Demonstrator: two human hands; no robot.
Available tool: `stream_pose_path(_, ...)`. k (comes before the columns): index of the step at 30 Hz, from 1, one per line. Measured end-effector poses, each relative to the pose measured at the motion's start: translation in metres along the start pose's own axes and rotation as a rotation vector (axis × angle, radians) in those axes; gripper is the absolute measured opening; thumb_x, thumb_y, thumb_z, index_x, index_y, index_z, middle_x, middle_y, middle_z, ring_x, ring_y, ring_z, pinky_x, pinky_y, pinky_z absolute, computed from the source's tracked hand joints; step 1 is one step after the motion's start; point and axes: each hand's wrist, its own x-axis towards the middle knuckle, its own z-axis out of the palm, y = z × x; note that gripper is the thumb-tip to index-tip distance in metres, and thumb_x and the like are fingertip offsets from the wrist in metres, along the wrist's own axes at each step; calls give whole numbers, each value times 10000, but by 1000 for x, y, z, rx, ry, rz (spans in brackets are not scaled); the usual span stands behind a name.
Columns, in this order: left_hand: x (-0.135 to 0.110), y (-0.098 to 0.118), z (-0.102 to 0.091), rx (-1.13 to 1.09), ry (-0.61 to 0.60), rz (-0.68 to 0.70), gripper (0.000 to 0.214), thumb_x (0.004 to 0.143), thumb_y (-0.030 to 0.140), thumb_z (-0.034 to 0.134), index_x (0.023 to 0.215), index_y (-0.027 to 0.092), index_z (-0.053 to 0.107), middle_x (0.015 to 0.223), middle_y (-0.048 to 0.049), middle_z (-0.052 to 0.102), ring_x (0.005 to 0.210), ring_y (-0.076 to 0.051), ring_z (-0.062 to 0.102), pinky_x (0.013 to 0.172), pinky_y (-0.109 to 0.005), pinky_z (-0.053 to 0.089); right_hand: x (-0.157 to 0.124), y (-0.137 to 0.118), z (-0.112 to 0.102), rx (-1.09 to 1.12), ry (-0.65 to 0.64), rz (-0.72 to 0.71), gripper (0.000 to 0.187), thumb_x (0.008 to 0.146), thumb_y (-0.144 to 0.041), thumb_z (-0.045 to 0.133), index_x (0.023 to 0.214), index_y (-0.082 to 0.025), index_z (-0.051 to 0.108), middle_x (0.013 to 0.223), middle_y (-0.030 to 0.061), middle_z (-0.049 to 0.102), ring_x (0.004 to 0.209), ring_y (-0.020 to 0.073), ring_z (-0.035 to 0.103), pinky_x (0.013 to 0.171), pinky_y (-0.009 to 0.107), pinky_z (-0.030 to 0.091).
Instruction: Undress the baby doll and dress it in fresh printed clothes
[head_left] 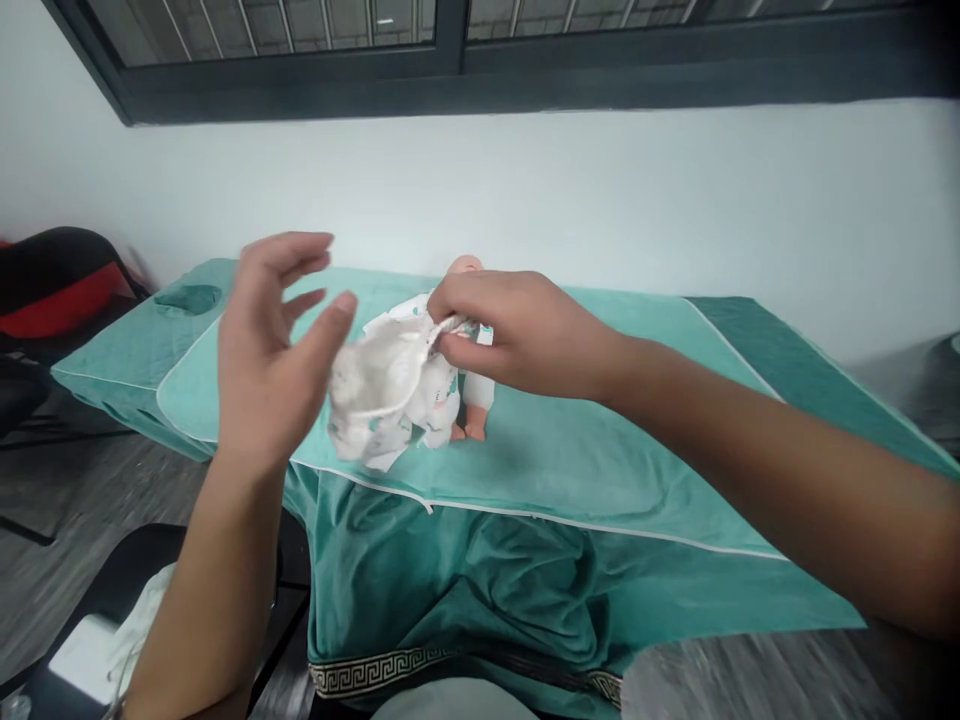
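Printed white cloth [375, 380] above the mat, left of and partly in front of the doll [478, 392], top edge bunched and pinched between thumb and fingers of the right hand [532, 335]. Pale lining facing up, lower part hanging close to the mat's near edge. Left hand [270, 350] raised just left of the cloth, fingers spread and curved, nothing grasped. On the doll: top of head just past the right hand, feet toward the near side. Underneath, green mat [562, 440] with white edging; wide stretch of room to the right, less to the left. Near edge dropping into the folded green cover [420, 570]; patterned hem at the bottom. Far side tight against the white wall [675, 200], so little room there; window [450, 50] above, cut off at the top. Red-and-black chair [67, 290] at far left, cut off by the picture side. Lower left, black chair [142, 545] with pale fabric [142, 620] and a white box [86, 655], partly behind the left forearm. Doll's middle hidden by cloth and right hand; cannot tell whether lying or propped. Cloth's lower left and left fingertips blurred. Pale shape [454, 700] at bottom centre, cut off, unclear.
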Motion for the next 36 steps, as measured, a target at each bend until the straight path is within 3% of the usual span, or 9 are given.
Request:
stream_pose_path(3,-16,3,14,-10,-335,-134,469,856,331,778,1296,268,628,1300,-63,672,1141,-230,669,948,-360,565,5,3,8,127,158,99,76,871,-188,541,920,-215,593,904,15,636,879,198,570,841,351,404)
stream_pose_path(5,-25,-4,25,39,-458,-255,482,859,380,765,1301,262,613,1233,-59,695,1033,-223,686,868,-348,570,7,6,15,200,250,181,81,819,-170,554,882,-214,579,910,18,620,907,206,564,861,360,411)
stream_pose_path(12,-42,-37,50,103,-534,-447,372,845,228,665,1213,229,610,1008,-27,698,874,-200,657,742,-308,513,2,30,45,548,254,375,113,733,-190,602,814,-225,531,853,-15,544,794,161,500,730,307,399)
stream_pose_path(16,-42,-51,55,-106,-556,-545,338,865,389,717,1126,189,639,1001,-46,701,860,-195,650,712,-284,496,-3,44,53,775,279,483,111,765,-238,636,802,-227,532,794,-28,525,734,146,494,654,281,383)
stream_pose_path(20,-38,-62,51,-257,-427,-633,423,860,567,726,989,166,683,860,-28,695,716,-156,605,628,-254,443,-11,60,53,986,149,464,254,824,-411,729,790,-210,579,761,-26,580,681,129,531,620,263,412)
stream_pose_path(25,-37,-61,49,-300,-327,-649,396,874,565,724,856,171,683,761,2,654,666,-129,557,606,-243,415,-21,64,51,966,-318,462,323,778,-487,837,881,-209,709,772,-1,691,659,149,625,612,274,496)
stream_pose_path(28,-38,-62,52,-366,-296,-689,400,855,573,745,858,177,695,734,10,651,636,-122,548,585,-238,411,-22,57,54,938,-428,502,291,752,-449,865,870,-222,727,731,-3,702,592,157,622,585,297,516)
stream_pose_path(31,-40,-68,53,-426,-296,-751,418,821,579,778,897,171,725,735,-3,682,625,-131,574,575,-242,425,-22,55,59,915,-310,528,233,761,-395,844,808,-212,706,762,2,708,651,175,647,625,306,524)
stream_pose_path(36,-41,-84,45,-455,-497,-910,438,776,543,835,962,152,765,802,-54,758,615,-156,633,542,-252,431,-20,62,66,1114,174,637,164,790,-309,749,883,-199,671,883,12,695,828,186,654,734,308,517)
